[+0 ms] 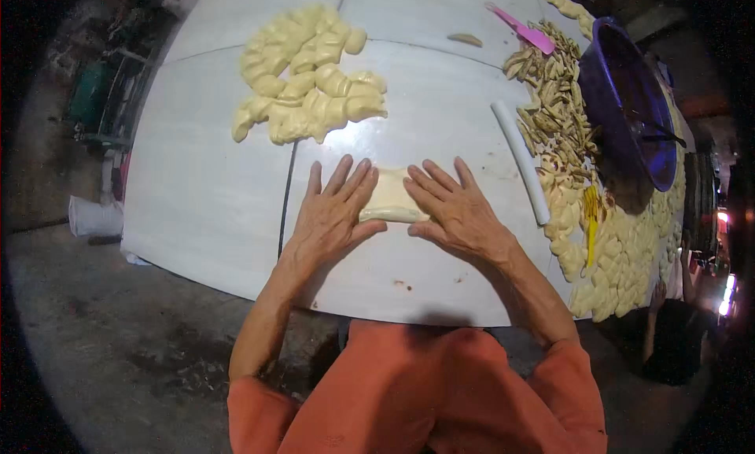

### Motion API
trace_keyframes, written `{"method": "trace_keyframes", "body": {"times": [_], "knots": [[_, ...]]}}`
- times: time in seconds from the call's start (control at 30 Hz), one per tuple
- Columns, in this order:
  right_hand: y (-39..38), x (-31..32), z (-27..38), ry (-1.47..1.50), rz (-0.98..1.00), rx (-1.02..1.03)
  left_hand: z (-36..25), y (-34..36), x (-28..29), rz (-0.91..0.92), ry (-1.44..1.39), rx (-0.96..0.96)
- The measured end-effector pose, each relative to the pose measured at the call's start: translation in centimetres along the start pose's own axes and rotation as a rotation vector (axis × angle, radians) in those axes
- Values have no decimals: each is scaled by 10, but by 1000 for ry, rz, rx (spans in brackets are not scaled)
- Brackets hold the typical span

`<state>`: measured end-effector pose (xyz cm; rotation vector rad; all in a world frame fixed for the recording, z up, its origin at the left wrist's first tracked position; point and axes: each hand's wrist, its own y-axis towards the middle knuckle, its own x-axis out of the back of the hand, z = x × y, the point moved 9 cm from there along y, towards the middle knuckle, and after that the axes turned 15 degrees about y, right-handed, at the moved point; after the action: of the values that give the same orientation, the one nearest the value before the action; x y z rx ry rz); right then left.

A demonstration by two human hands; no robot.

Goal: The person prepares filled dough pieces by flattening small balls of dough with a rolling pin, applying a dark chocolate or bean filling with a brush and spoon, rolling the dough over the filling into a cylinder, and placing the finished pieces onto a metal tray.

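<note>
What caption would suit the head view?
Left hand and right hand on a partly rolled dough sheet, white rod and purple basin at right.

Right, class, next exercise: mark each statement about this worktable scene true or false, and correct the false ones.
1. The left hand and right hand touch one flat sheet of dough. True.
2. The white rod is gripped in the right hand. False: it lies on the table, to that hand's right.
3. The large basin is green. False: it is purple.
4. A cluster of pale dough pieces lies beyond the left hand. True.
5. The pink scoop is inside the basin. False: it lies outside, farther left.
</note>
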<state>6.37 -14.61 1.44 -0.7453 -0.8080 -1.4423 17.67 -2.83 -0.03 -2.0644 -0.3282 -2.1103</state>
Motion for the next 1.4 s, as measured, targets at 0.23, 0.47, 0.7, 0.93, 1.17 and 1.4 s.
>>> {"method": "trace_keyframes", "body": {"times": [0.23,0.47,0.7,0.93,1.17,1.4], "knots": [[-5,6,21,154,-211,154,11,-21,33,-325,-271,-15],[-8,19,22,158,-260,105,3,-21,42,-284,-324,26],[0,22,7,95,-369,48,13,-14,40,-353,-347,239],[10,19,9,53,-328,45,12,-3,34,-385,-255,240],[21,11,0,-18,-294,40,16,5,31,-404,-158,233],[21,12,4,-28,-317,70,12,8,28,-366,-168,152]]}}
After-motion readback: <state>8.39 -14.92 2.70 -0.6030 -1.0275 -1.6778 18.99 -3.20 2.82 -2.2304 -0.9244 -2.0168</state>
